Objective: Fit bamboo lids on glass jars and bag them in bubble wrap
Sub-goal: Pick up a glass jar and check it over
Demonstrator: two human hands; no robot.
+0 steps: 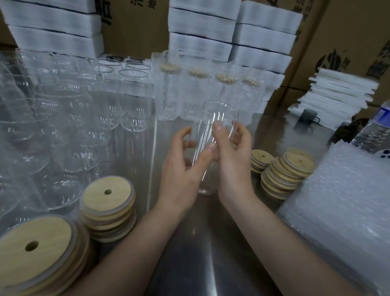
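One glass jar (215, 130) is held above the metal table (207, 249) at mid-scene, tilted with its mouth up and away. The left hand (184, 169) curls round its lower half, thumb across the near side. The right hand (233, 154) grips higher, thumb in front, fingers behind. Four bagged jars (207, 92) with lids stand just beyond. Two lid stacks (108, 197) sit near left, with more lids (287, 172) at right beside one bubble wrap pile (343, 210).
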